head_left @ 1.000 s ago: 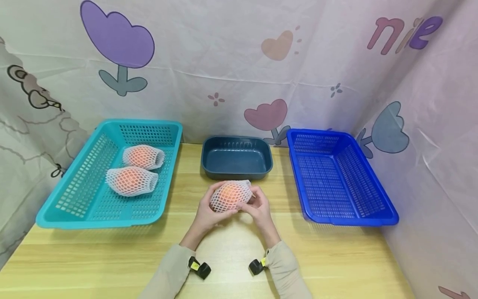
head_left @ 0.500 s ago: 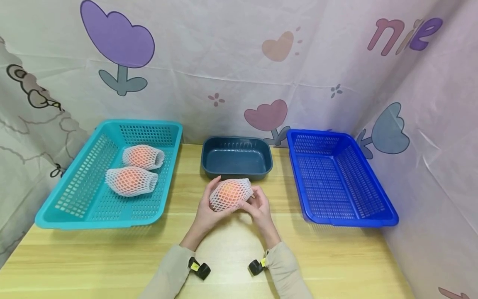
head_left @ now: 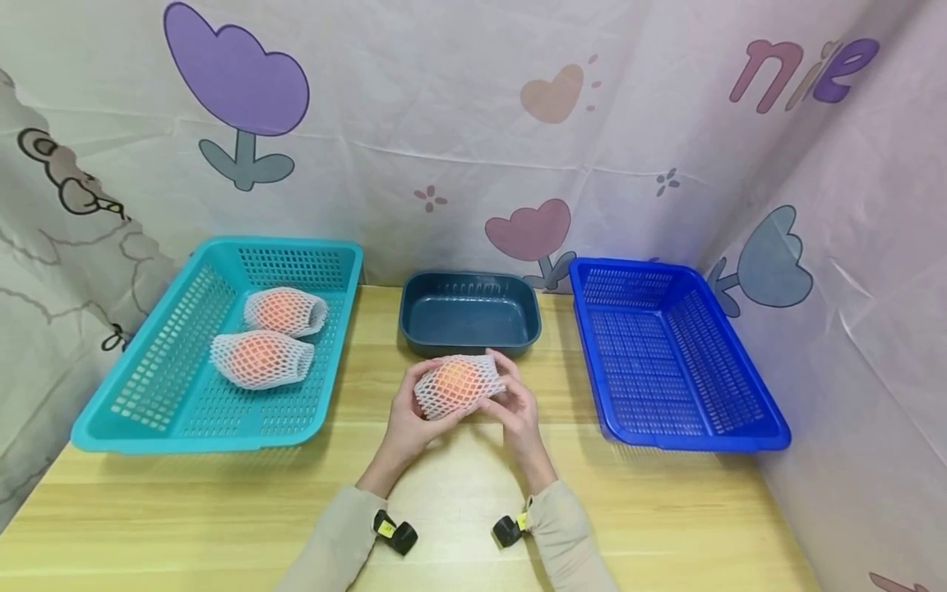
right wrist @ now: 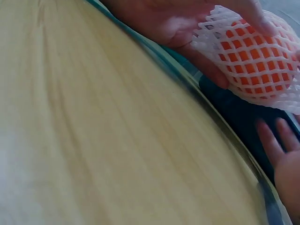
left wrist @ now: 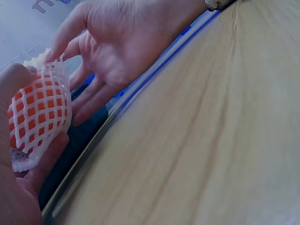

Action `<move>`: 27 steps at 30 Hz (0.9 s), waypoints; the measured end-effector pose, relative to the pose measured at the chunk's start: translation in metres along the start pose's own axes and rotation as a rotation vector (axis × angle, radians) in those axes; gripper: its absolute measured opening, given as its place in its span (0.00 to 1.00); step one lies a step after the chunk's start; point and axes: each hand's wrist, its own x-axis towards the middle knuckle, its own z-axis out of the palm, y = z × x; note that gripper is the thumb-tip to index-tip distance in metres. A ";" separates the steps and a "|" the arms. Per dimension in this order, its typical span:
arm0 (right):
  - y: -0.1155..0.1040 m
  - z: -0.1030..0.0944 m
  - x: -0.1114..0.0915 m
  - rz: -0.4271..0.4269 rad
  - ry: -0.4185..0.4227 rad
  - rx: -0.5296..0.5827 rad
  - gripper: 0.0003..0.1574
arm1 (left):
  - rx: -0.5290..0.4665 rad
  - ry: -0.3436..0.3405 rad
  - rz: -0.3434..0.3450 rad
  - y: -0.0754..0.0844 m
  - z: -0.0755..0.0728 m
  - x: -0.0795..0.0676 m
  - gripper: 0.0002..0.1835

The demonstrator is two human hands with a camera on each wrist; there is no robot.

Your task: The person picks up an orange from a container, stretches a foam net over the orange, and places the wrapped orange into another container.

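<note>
In the head view, an orange-red fruit in a white foam net [head_left: 457,386] is held up in front of the small dark-teal basin. My left hand [head_left: 409,419] grips it from the left, thumb below and fingers along its far side. From the other end my right hand [head_left: 521,409] pinches the net's loose end between thumb and forefinger. The left wrist view shows the right hand [left wrist: 112,42] at the net's edge, its other fingers stretched out. The foam net [right wrist: 255,58] fills the upper right of the right wrist view; it hides part of the right hand [right wrist: 288,168].
A turquoise basket [head_left: 203,444] on the left holds two fruits in foam nets [head_left: 262,359]. The dark-teal basin [head_left: 469,339] stands at the back centre, and a blue basket [head_left: 632,362] on the right. A printed cloth [head_left: 414,99] hangs behind the wooden table [head_left: 459,510].
My right forefinger has lifted over the far side of the net's end. The left forefinger rose briefly, then came back down against the netted fruit. The baskets and basin have stayed put.
</note>
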 end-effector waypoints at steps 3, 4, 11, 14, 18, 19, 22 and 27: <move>0.000 -0.001 0.001 -0.065 0.018 -0.004 0.07 | 0.006 -0.021 0.008 -0.003 -0.001 0.000 0.44; 0.000 -0.001 0.002 -0.083 0.025 -0.008 0.07 | 0.008 -0.030 0.020 -0.006 -0.002 0.000 0.44; 0.000 -0.001 0.001 -0.061 0.024 0.056 0.14 | 0.040 -0.136 0.030 0.020 0.001 0.000 0.43; 0.000 -0.001 0.000 -0.031 0.031 0.063 0.17 | 0.057 -0.161 0.000 0.024 0.001 -0.001 0.42; 0.001 -0.001 0.000 -0.010 0.043 0.041 0.19 | 0.041 -0.165 -0.011 0.012 0.000 -0.002 0.44; 0.001 -0.001 -0.001 -0.007 0.048 0.033 0.19 | 0.035 -0.165 -0.010 0.009 -0.001 -0.003 0.44; 0.001 -0.001 -0.001 0.015 0.058 0.026 0.20 | 0.003 -0.164 -0.018 -0.001 -0.003 -0.004 0.45; 0.001 -0.002 -0.003 0.085 0.116 0.050 0.24 | -0.044 -0.146 -0.013 -0.004 -0.004 -0.005 0.44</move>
